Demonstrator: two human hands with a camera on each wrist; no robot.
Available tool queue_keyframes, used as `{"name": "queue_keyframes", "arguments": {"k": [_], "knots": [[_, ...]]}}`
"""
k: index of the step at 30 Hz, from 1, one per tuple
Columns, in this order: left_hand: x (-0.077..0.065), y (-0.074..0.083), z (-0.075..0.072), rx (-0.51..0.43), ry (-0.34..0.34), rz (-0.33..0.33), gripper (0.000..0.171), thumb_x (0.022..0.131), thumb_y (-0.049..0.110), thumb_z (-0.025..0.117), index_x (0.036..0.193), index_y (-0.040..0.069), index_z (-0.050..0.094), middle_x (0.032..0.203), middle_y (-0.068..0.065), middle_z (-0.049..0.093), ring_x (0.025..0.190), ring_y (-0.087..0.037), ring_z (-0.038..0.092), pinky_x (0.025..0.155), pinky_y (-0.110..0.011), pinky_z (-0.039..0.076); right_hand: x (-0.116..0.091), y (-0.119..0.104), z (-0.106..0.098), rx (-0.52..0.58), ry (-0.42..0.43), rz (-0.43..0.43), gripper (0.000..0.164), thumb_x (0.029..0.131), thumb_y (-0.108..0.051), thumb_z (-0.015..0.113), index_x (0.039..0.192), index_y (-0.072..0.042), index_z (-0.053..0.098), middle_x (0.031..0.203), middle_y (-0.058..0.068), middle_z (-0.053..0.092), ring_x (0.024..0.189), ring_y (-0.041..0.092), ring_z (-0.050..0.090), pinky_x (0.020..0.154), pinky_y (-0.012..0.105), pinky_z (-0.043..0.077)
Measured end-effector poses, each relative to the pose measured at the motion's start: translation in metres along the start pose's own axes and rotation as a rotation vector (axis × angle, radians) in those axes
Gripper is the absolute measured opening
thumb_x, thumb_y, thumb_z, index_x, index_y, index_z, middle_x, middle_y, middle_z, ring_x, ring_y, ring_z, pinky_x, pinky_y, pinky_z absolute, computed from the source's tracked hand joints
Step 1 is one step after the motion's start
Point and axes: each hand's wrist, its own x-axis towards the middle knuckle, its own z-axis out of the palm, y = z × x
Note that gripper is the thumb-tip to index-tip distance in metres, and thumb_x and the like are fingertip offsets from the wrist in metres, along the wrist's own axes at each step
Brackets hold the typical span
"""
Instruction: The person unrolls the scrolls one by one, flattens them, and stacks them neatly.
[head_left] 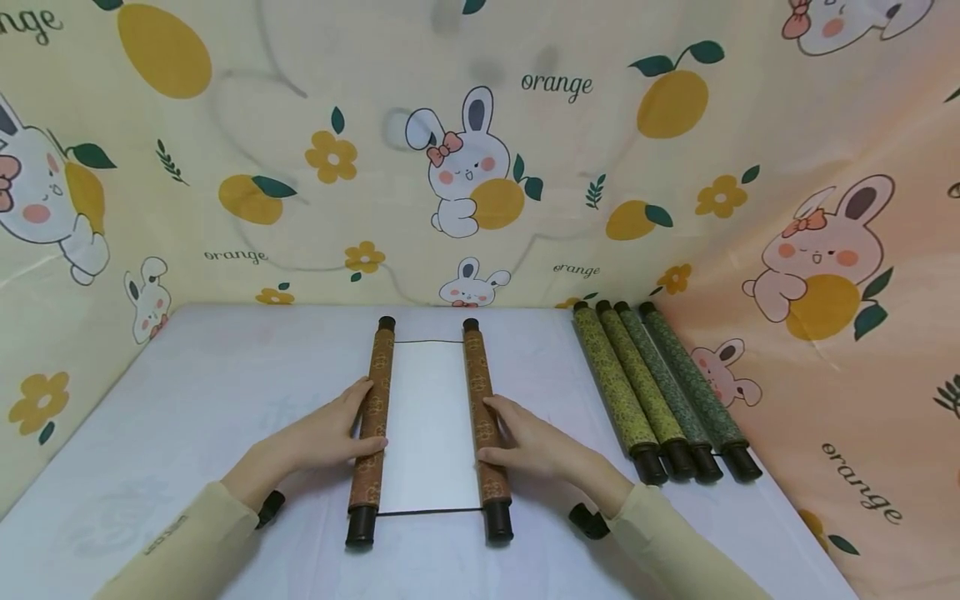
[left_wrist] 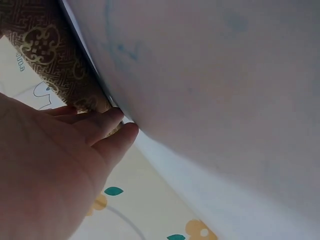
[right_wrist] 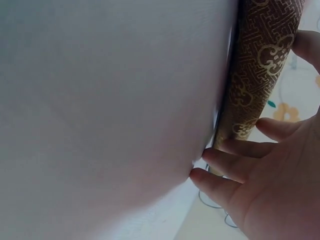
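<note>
A brown brocade hanging scroll (head_left: 433, 417) lies partly unrolled on the table, a blank white strip between its two rolls. Both rolls have black end knobs. At the left roll (head_left: 377, 375), my left hand (head_left: 322, 433) holds the side, thumb across the top and fingers along the outer edge. My right hand (head_left: 543, 442) holds the right roll (head_left: 480, 367) likewise, its thumb lying over the brocade. In the left wrist view the fingertips (left_wrist: 131, 131) meet the table beside the patterned roll. The right wrist view has the fingers (right_wrist: 220, 185) low against the other roll.
Several rolled scrolls lie side by side on the right of the white-covered table (head_left: 247, 358): yellow-green ones (head_left: 611, 375) and dark green ones (head_left: 693, 379). A cloth printed with rabbits and oranges (head_left: 570, 167) hangs behind and at both sides.
</note>
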Motion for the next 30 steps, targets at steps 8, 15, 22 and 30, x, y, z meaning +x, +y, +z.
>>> {"name": "queue_keyframes", "arguments": {"k": [8,15,22,30], "knots": [[-0.005,-0.007,-0.003,0.003,0.006,0.031,0.097,0.088,0.05,0.06,0.15,-0.003,0.009,0.155,-0.025,0.01,0.141,-0.041,0.016,0.112,-0.052,0.019,-0.005,0.006,-0.002,0.036,-0.006,-0.032,0.078,0.092,-0.046,0.057,0.153,-0.019,0.016,0.159,0.01,0.004,0.142,0.032,0.016,0.108,0.053,0.027],[-0.013,-0.011,-0.006,0.048,-0.006,0.049,0.079,0.091,0.05,0.054,0.153,0.018,0.019,0.156,-0.021,0.009,0.138,-0.044,0.022,0.104,-0.06,0.028,-0.009,0.012,-0.003,0.033,-0.027,-0.045,0.067,0.095,-0.038,0.052,0.152,-0.028,0.02,0.159,0.001,-0.004,0.144,0.028,0.009,0.108,0.052,0.027],[-0.019,-0.013,-0.007,0.086,0.026,0.058,0.077,0.091,0.05,0.053,0.152,0.015,0.022,0.156,-0.02,0.014,0.137,-0.043,0.025,0.105,-0.058,0.029,-0.013,0.019,-0.004,-0.004,-0.047,-0.054,0.058,0.096,-0.028,0.045,0.151,-0.027,0.026,0.16,0.002,-0.002,0.144,0.026,0.006,0.11,0.051,0.025],[-0.022,-0.011,-0.008,0.142,0.068,0.034,0.09,0.087,0.062,0.052,0.151,0.006,0.022,0.154,-0.022,0.019,0.135,-0.042,0.03,0.105,-0.056,0.031,-0.02,0.017,-0.008,0.019,-0.027,-0.032,0.068,0.095,-0.044,0.052,0.152,-0.023,0.023,0.159,0.008,0.006,0.143,0.029,0.014,0.11,0.052,0.024]]}}
